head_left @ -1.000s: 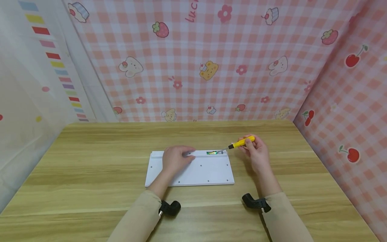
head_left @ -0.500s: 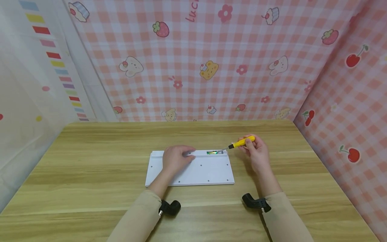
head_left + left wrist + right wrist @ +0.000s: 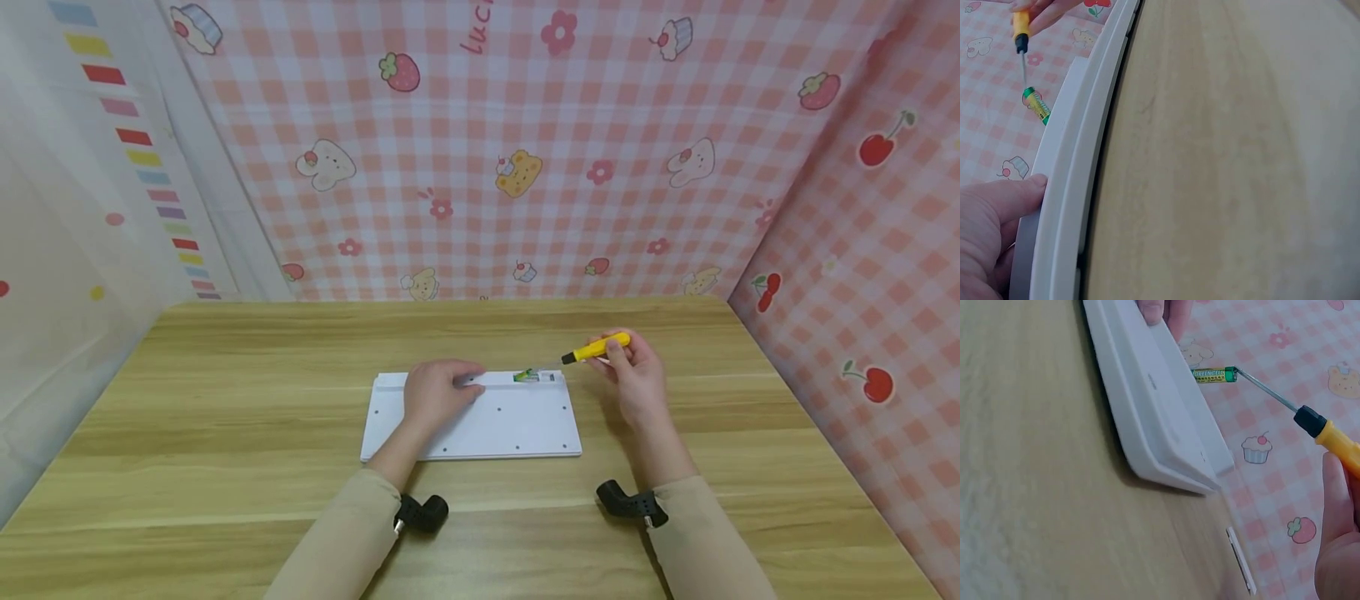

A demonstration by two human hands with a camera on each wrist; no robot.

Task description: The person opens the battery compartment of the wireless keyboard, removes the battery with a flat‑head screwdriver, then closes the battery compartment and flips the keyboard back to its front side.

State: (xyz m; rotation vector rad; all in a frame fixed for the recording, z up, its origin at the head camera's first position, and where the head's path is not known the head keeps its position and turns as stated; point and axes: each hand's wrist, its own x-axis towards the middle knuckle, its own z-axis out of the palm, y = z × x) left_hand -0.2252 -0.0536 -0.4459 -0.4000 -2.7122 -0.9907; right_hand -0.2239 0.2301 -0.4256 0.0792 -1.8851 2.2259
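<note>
A white keyboard [image 3: 480, 425] lies face down on the table, its battery slot at the right of the raised far ridge. My left hand [image 3: 441, 396] grips that ridge; in the left wrist view the thumb [image 3: 1019, 195] presses on it and the other fingers are partly hidden. My right hand [image 3: 637, 379] holds a yellow-handled screwdriver [image 3: 597, 347] with a black collar. Its metal tip touches the end of a green battery [image 3: 1215, 375], which stands tilted up out of the slot. The battery's lower end is hidden by the keyboard in both wrist views.
A thin white strip [image 3: 1241, 561], like a battery cover, lies on the wooden table [image 3: 225, 400] beyond the keyboard's right end. Pink checked cloth [image 3: 480, 217] hangs behind the table and on the right. A pale curtain [image 3: 82, 250] hangs on the left.
The battery's right end has risen out of the slot; before, it lay flat. My right hand and the screwdriver have moved slightly up and left. My left hand has stayed still.
</note>
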